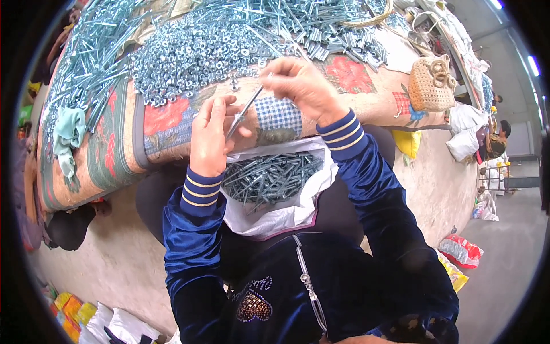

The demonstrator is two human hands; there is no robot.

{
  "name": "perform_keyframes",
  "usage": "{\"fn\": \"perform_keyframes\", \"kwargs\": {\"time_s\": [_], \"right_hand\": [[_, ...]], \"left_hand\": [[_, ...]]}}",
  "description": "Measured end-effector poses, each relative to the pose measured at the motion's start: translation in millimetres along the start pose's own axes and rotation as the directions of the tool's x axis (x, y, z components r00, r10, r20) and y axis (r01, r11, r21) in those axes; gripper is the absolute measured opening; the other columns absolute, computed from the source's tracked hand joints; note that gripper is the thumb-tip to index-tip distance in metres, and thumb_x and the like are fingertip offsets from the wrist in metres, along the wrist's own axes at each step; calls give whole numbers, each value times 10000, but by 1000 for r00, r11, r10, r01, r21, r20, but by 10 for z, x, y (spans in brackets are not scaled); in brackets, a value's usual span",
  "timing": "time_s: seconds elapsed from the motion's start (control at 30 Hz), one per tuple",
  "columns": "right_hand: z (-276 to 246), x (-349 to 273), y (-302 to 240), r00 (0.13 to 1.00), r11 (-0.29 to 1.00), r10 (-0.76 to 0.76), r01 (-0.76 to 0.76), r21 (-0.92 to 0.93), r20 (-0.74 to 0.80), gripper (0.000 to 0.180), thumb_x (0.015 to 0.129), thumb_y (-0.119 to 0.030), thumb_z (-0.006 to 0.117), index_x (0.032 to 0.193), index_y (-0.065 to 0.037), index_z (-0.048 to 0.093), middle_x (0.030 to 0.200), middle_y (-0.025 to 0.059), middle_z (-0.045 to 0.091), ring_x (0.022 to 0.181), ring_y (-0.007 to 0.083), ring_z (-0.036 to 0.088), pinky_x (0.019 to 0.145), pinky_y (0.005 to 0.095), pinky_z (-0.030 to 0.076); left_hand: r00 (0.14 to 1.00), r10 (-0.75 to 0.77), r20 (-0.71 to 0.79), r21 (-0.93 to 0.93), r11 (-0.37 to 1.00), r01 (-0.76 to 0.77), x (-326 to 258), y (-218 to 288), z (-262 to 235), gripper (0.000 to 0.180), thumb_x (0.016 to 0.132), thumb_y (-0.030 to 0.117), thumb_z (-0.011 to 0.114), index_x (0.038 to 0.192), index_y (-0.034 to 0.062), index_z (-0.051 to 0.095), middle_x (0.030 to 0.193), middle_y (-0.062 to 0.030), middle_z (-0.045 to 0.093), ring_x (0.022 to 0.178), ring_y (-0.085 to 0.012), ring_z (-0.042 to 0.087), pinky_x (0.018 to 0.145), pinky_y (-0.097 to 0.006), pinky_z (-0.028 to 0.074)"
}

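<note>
A long, thin metal bolt (244,112) slants up between my hands, above the near edge of the covered table. My left hand (211,135) is closed around its lower part, with the thumb up and the fingers partly hidden. At the bolt's upper end, the fingertips of my right hand (301,86) are pinched together. Something tiny may be between them, too small to make out. Below, a white sack (269,221) lies open on my lap, holding many similar metal bolts (272,178). A heap of small nuts (189,57) spreads beyond my hands.
Long metal rods (94,63) are piled at the far left, short metal tubes (355,43) at the far right. A green cloth (69,137) hangs over the left table edge. A woven tan bag (431,83) sits at the right. Red packaging (461,250) lies on the floor.
</note>
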State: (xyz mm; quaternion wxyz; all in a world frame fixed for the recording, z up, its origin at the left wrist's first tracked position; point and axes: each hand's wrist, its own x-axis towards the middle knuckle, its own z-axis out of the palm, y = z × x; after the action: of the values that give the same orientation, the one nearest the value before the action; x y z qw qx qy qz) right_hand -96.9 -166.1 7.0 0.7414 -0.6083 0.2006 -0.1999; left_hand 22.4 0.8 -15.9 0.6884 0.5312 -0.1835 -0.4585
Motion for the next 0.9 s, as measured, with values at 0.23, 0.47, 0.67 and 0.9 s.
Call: {"fn": "perform_keyframes", "kwargs": {"time_s": [0.23, 0.47, 0.67, 0.9], "right_hand": [[432, -140, 110, 993, 1000, 24, -21, -22, 116, 193, 824, -178, 690, 830, 12, 654, 671, 16, 607, 568, 69, 531, 524, 204, 416], [133, -82, -108, 997, 997, -43, 46, -56, 66, 229, 904, -231, 596, 878, -14, 664, 668, -27, 546, 587, 36, 478, 531, 182, 382], [117, -137, -178, 993, 990, -106, 110, -87, 49, 228, 909, -226, 588, 910, -7, 653, 738, -3, 590, 636, 49, 508, 588, 190, 404], [33, -126, -200, 988, 988, -150, 151, -34, 39, 210, 916, -192, 575, 912, 4, 652, 778, 28, 618, 627, 70, 524, 597, 205, 435]], "left_hand": [[997, 77, -9, 17, 997, -77, 32, -23, 33, 388, 973, 371, 424, 1050, 21, 574, 826, -60, 638, 572, -90, 588, 415, -183, 362], [866, -304, 398, 63, 950, 305, 45, 26, -107, 391, 950, 408, 468, 911, 57, 637, 663, 1, 622, 493, -42, 527, 388, -152, 301], [904, -199, 378, -4, 976, 217, 31, -72, -81, 262, 891, 304, 615, 862, 46, 644, 640, 3, 589, 471, -34, 486, 413, -154, 331], [922, -147, 360, 141, 985, 102, -7, 135, -43, 232, 884, 256, 631, 872, 25, 618, 564, 5, 533, 428, -49, 441, 392, -169, 301]]}}
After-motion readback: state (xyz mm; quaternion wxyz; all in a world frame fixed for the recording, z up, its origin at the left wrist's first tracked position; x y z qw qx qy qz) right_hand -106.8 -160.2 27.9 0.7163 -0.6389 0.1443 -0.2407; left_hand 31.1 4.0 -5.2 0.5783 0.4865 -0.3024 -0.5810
